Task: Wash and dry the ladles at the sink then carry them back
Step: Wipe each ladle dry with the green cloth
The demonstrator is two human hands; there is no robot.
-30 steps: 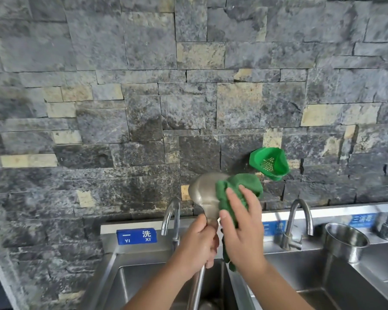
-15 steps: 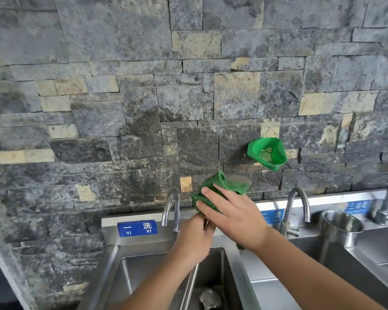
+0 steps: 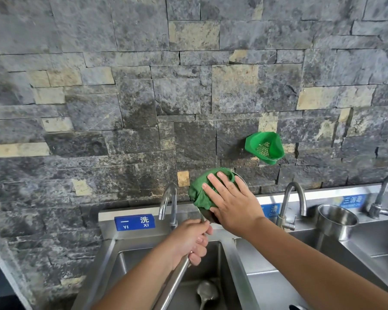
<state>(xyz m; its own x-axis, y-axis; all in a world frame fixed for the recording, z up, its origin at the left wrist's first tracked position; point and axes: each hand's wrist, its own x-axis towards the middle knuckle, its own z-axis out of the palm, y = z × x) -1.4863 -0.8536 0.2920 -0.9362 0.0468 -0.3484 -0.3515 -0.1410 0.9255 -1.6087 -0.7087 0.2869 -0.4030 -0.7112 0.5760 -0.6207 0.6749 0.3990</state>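
My left hand (image 3: 192, 240) grips the long steel handle of a ladle (image 3: 177, 276) and holds it upright over the left sink basin (image 3: 130, 262). The ladle's bowl is mostly hidden under a green cloth (image 3: 199, 193); only its rim shows at the right. My right hand (image 3: 231, 202) presses the cloth against the bowl with spread fingers. A second ladle (image 3: 206, 291) lies at the bottom of the left basin.
A curved tap (image 3: 169, 202) rises just left of my hands, another tap (image 3: 293, 198) to the right. A steel cup (image 3: 336, 220) stands on the sink ledge at the right. A green strainer basket (image 3: 264, 147) hangs on the stone wall.
My right hand and the cloth have moved from the side of the ladle bowl to cover its face. The view has dipped, showing the second ladle in the basin.
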